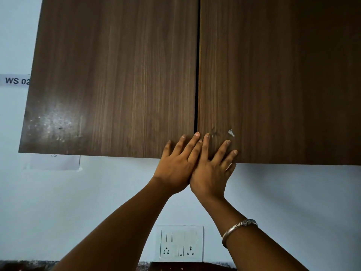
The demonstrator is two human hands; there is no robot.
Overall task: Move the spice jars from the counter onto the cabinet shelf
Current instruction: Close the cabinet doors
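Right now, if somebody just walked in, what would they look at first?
Two big brown cabinet doors fill the top, both closed. The left hand and right hand press flat, side by side, near their lower edge where the doors meet. A silver bracelet shines on the right wrist.

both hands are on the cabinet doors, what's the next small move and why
Probably pull one door open from its bottom edge. The left door and right door look shut, no handles show, and the left hand and right hand lie flat at their lower inner corners, holding nothing.
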